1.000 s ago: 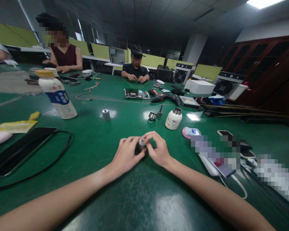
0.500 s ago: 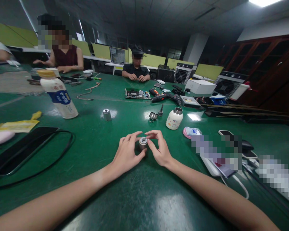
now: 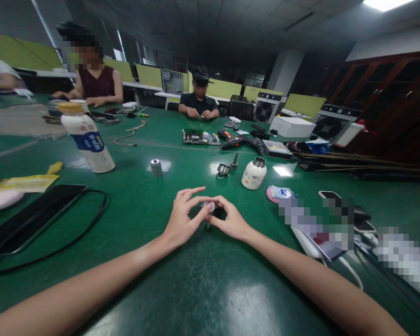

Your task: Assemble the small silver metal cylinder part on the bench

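Both my hands meet over a small silver and dark metal cylinder part (image 3: 207, 207) resting on the green table (image 3: 203, 289). My left hand (image 3: 182, 221) pinches it with thumb and forefinger, the other fingers raised and spread. My right hand (image 3: 231, 219) curls round its right side, fingers closed on it. Most of the part is hidden between the fingers. Farther off stand a small silver cylinder (image 3: 156, 167), a metal cap with ring (image 3: 223, 170) and a small white bottle (image 3: 254, 173).
A white milk bottle (image 3: 87, 138) stands at left, a black pad with cable (image 3: 31, 217) near left. A circuit board (image 3: 200, 137), drill (image 3: 238, 142) and boxes lie beyond. Phones and a pink-white pouch (image 3: 279, 192) lie at right. Two people sit across the table.
My fingers have shifted on the part: the left forefinger and thumb now pinch its top, and the right hand has dropped lower and closed round it. The part has barely moved.
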A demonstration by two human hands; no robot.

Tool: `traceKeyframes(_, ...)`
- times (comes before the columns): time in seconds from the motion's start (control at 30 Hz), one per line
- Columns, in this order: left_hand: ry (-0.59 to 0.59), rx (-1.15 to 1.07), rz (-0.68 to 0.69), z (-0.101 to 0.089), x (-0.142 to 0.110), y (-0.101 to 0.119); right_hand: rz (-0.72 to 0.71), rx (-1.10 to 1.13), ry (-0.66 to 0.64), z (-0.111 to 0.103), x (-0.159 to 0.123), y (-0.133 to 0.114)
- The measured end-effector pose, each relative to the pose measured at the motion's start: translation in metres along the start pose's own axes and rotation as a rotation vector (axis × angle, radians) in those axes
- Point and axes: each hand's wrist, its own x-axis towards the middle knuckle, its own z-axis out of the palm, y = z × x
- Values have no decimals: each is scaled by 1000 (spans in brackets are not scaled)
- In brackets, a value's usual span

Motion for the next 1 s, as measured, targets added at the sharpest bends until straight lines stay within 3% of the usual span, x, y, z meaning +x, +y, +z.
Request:
traceKeyframes(0.23,40,-31,-39,3,5,-5,34,73,2,-1,2,3)
traceKeyframes(0.33,162,5,-58,2,7,-7,36,69,1,-1,2,3)
traceKeyframes(0.43,261,172,-181,1,6,-14,52,47,6,-1,2,3)
traceKeyframes(0.6,96,409,-295,1,1,-31,51,13,9,-1,0,3)
traceKeyframes(0.67,91,416,-301,1,1,-30,40,-5,12,-1,0,4)
traceKeyframes(0.83,240,253,-128,0,5,-15,38,-61,3,0,-1,1)
traceKeyframes(1.0,124,135,36,1,4,-8,27,-104,7,1,-1,-3)
